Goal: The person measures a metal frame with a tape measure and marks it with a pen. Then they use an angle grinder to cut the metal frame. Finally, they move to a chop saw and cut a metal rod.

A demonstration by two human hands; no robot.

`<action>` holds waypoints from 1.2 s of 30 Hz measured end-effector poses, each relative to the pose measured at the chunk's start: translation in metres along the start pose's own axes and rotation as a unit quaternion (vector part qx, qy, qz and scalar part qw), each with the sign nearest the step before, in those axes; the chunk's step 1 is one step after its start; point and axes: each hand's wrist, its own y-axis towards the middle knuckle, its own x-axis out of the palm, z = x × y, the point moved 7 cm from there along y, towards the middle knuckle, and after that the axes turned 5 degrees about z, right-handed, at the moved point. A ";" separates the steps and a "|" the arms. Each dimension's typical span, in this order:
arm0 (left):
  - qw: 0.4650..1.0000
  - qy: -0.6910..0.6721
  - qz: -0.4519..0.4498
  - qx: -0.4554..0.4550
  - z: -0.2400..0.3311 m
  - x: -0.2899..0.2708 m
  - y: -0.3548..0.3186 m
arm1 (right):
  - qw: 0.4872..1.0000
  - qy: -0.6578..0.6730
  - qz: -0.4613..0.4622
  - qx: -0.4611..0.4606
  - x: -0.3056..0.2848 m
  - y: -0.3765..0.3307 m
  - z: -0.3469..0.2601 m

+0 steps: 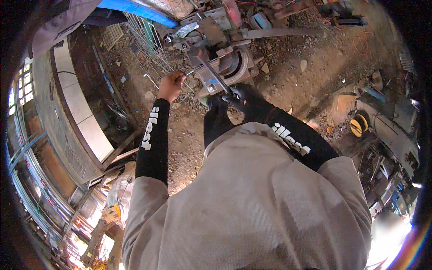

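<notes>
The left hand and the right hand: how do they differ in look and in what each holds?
The left hand is uncovered, while the right hand is dark and appears gloved. The left hand pinches a thin metal rod; the right hand grips the thicker handle of a hammer-like tool. Both forearms wear black sleeves with white lettering.

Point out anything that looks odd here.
One mismatch: the left hand, pinching a thin rod, is bare, while the right hand, around a long handle, appears dark-gloved. Nothing else clearly stands out.
</notes>
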 end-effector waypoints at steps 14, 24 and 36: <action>0.997 0.034 0.040 0.050 -0.014 0.007 0.013 | 1.000 -0.001 -0.013 -0.027 0.000 0.005 0.002; 1.000 -0.014 0.015 -0.005 -0.029 0.013 0.015 | 0.999 0.006 -0.018 -0.033 0.003 0.006 0.010; 0.999 -0.019 0.021 -0.015 -0.036 0.012 0.013 | 0.999 0.022 0.001 -0.044 -0.002 0.010 0.022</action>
